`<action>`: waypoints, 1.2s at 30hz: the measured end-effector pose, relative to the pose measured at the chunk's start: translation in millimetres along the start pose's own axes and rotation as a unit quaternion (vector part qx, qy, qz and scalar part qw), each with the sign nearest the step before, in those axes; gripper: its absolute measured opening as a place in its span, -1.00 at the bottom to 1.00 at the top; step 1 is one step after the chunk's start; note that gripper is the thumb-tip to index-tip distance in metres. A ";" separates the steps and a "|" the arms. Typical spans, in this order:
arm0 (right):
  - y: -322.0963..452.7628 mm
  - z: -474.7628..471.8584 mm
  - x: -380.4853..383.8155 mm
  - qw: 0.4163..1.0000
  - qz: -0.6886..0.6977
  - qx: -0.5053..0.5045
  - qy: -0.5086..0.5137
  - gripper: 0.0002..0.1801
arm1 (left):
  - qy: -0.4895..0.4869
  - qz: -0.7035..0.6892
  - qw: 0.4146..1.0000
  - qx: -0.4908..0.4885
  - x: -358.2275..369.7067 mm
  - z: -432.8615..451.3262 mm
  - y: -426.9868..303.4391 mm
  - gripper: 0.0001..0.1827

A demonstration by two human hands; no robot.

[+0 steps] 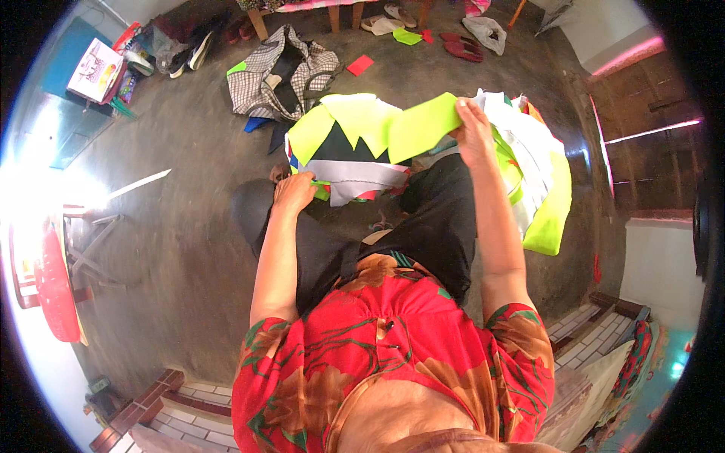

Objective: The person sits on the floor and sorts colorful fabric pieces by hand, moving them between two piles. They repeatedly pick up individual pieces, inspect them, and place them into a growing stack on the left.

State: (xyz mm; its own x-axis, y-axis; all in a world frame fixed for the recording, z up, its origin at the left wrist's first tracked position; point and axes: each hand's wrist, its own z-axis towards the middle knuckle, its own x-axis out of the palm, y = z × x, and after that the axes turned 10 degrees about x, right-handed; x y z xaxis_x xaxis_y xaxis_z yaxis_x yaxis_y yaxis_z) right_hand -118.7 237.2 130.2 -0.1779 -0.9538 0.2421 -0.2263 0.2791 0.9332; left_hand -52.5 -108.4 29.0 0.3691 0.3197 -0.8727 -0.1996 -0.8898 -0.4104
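Observation:
My right hand (474, 127) grips the corner of a neon yellow-green fabric piece (425, 127) between thumb and fingers, raised beside more yellow-green pointed pieces (362, 116). My left hand (294, 191) rests at the left edge of a layered pile of fabric pieces before my lap, its fingertips on the edge of the cloth; whether they pinch it is unclear. A pale grey strip (362, 172) with a dark seam line lies across the front of that pile, over black cloth (340, 146). To the right, a heap of white fabric (524, 153) and yellow-green fabric (550, 221) lies beside my right forearm.
Beyond the pile, a checked cloth (249, 88) lies on the dark floor (170, 226), near a red scrap (360, 65). Dark red slippers (461, 48) and a white plastic bag (485, 34) are farther off. A red chair (56, 283) stands left; tiled steps (589, 334) are behind right.

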 end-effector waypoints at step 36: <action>-166.5 11.1 4.4 0.775 -0.608 -0.032 -0.169 -0.75 | 0.014 -0.022 1.000 -0.011 -2.4 1.1 1.3 -0.66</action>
State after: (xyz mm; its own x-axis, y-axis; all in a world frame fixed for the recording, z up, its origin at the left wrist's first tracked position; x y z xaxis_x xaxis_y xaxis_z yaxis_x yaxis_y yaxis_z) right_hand -92.5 187.7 -27.1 -0.1129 -0.4200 -0.9005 -0.3767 -0.8205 0.4300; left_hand -54.7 -110.0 30.3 0.4029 0.3487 -0.8462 -0.1623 -0.8827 -0.4410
